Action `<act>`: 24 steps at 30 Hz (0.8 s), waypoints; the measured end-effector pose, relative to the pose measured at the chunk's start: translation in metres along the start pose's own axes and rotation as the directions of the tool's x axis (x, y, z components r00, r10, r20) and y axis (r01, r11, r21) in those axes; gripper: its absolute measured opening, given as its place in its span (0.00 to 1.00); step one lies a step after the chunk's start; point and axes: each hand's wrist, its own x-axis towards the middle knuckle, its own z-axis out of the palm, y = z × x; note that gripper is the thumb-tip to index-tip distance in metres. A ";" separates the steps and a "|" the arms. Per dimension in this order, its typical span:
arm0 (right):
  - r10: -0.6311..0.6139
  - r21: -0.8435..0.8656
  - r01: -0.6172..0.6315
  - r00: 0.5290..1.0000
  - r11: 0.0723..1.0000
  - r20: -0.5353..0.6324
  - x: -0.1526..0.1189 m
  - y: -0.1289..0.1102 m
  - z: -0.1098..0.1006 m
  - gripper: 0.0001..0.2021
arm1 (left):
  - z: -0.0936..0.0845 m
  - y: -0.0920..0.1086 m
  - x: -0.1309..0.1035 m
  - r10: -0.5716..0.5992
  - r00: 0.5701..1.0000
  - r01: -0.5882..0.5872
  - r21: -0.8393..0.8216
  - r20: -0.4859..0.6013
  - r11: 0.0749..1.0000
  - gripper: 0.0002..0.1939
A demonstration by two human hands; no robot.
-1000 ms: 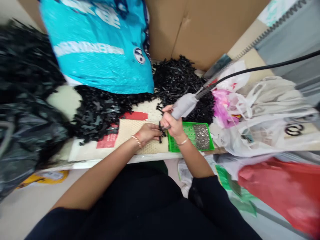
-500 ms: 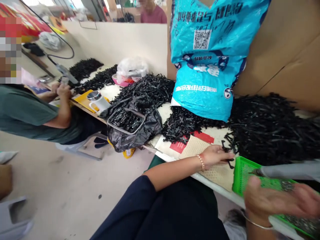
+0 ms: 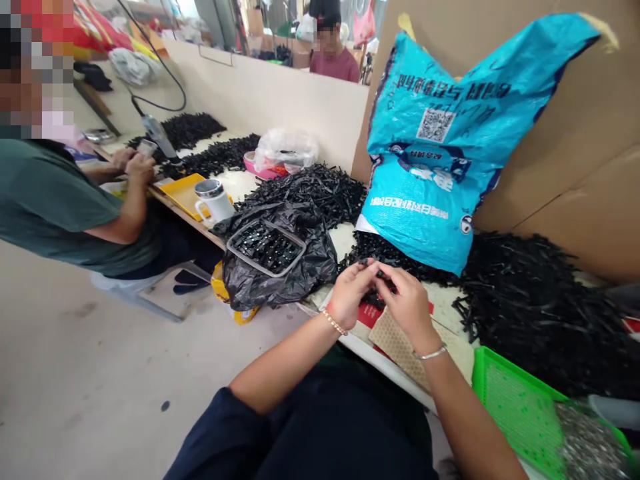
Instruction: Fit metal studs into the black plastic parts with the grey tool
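My left hand [image 3: 350, 293] and my right hand [image 3: 409, 303] meet over the front of the table, fingertips pinched together around a small black plastic piece [image 3: 367, 262]. My fingers cover most of it, so its full shape is hidden. Under and just behind my hands spreads a heap of small black plastic pieces [image 3: 430, 265]. A beige textured mat [image 3: 400, 343] and red printed card [image 3: 367, 315] lie beneath my wrists. To the right of my right forearm sits a green basket [image 3: 520, 393] with small metal parts [image 3: 590, 440] at one end.
A blue printed sack [image 3: 425, 173] stands behind my hands. Long black strips [image 3: 545, 313] are heaped at right, above a grey tool [image 3: 617, 410]. Leftward are a plastic tub [image 3: 267, 248] in a black bag, a white mug [image 3: 214, 200] and a co-worker [image 3: 55, 207].
My left hand has moved left from beside the green basket, bringing black plastic with it. My right hand has left the basket and grey tool and joined it. The view has shifted.
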 end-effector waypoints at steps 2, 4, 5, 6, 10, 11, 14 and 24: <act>0.053 0.133 -0.055 0.998 0.990 0.017 0.024 -0.011 0.027 0.16 | -0.022 0.022 0.001 0.076 0.996 -0.071 0.104 -0.050 0.992 0.23; 0.084 0.227 -0.095 0.995 0.969 0.055 0.046 -0.023 0.056 0.17 | -0.049 0.045 0.000 0.246 0.964 -0.207 0.289 -0.105 0.935 0.28; 0.079 0.250 -0.098 0.993 0.963 0.086 0.056 -0.029 0.071 0.17 | -0.066 0.056 -0.001 0.369 0.922 -0.290 0.424 -0.116 0.858 0.30; 0.064 0.257 -0.093 0.991 0.962 0.120 0.065 -0.035 0.086 0.17 | -0.083 0.067 -0.002 0.495 0.863 -0.355 0.577 -0.099 0.736 0.32; 0.024 0.222 -0.075 0.975 0.972 0.223 0.095 -0.055 0.142 0.15 | -0.153 0.099 -0.002 0.748 0.657 -0.260 0.959 0.092 0.110 0.28; 0.024 0.203 -0.076 0.969 0.976 0.246 0.101 -0.059 0.154 0.16 | -0.166 0.103 -0.001 0.751 0.648 -0.197 0.980 0.123 0.010 0.27; 0.016 0.127 -0.059 0.948 0.990 0.318 0.117 -0.064 0.182 0.16 | -0.192 0.109 0.004 0.726 0.672 -0.049 0.986 0.149 -0.157 0.25; -0.002 0.049 -0.018 0.924 0.999 0.382 0.133 -0.056 0.205 0.16 | -0.213 0.103 0.015 0.674 0.710 -0.025 0.963 0.206 -0.268 0.24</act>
